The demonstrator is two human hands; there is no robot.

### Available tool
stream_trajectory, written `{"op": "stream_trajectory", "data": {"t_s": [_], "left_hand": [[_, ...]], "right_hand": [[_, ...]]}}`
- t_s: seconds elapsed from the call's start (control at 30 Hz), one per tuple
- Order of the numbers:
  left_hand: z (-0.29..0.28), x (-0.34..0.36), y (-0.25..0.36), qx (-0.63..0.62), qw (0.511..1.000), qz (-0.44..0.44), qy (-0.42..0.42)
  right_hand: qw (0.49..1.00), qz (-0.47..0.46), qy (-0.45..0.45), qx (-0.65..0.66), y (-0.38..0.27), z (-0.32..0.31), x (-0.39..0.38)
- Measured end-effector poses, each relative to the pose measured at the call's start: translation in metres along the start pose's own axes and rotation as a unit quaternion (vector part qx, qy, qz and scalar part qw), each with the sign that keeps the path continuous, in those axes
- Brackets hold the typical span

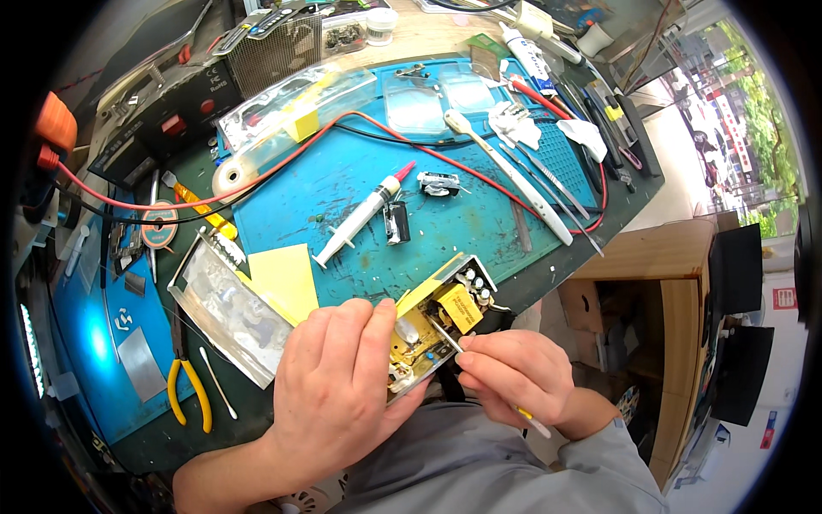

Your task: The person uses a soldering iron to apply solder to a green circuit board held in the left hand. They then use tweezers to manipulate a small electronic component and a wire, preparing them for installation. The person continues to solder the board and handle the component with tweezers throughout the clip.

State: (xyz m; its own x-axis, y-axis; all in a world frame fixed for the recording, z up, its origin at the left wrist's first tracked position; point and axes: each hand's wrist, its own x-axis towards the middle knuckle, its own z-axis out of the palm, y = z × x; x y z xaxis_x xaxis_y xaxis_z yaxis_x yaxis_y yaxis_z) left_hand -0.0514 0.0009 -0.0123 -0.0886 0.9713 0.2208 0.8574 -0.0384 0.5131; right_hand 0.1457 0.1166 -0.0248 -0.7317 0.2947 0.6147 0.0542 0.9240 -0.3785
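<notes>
My left hand (338,368) is closed around the side of an open power supply circuit board (409,349) in a metal casing, held tilted near the bench's front edge. A yellow transformer (460,307) and several capacitors stand at the board's far end. In the fingers of my right hand (521,375) is a slim metal tool (442,331), gripped like a pen. Its thin tip reaches down among the parts beside the transformer; whether it touches cannot be made out. Left of the board lies a grey metal cover (235,313), and a yellow sheet (284,278) is next to it.
On the blue mat (291,206) lie a syringe (364,214), two black components (396,223), a white toothbrush (505,176) and tweezers (556,184). Yellow-handled pliers (190,394) and a cotton swab (219,385) lie at left. Red and black cables (257,176) cross the mat.
</notes>
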Motion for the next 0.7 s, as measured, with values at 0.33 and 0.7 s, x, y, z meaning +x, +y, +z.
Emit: {"op": "stream_trajectory", "data": {"t_s": [0.33, 0.7], "left_hand": [[0.0010, -0.0003, 0.0005, 0.001, 1.000, 0.001, 0.005], [0.0007, -0.0001, 0.0008, 0.004, 1.000, 0.002, 0.005]], "right_hand": [[1.000, 0.016, -0.005, 0.015, 0.0010, 0.0006, -0.0004], [0.999, 0.034, -0.007, 0.039, 0.0023, -0.0021, -0.0001]]}}
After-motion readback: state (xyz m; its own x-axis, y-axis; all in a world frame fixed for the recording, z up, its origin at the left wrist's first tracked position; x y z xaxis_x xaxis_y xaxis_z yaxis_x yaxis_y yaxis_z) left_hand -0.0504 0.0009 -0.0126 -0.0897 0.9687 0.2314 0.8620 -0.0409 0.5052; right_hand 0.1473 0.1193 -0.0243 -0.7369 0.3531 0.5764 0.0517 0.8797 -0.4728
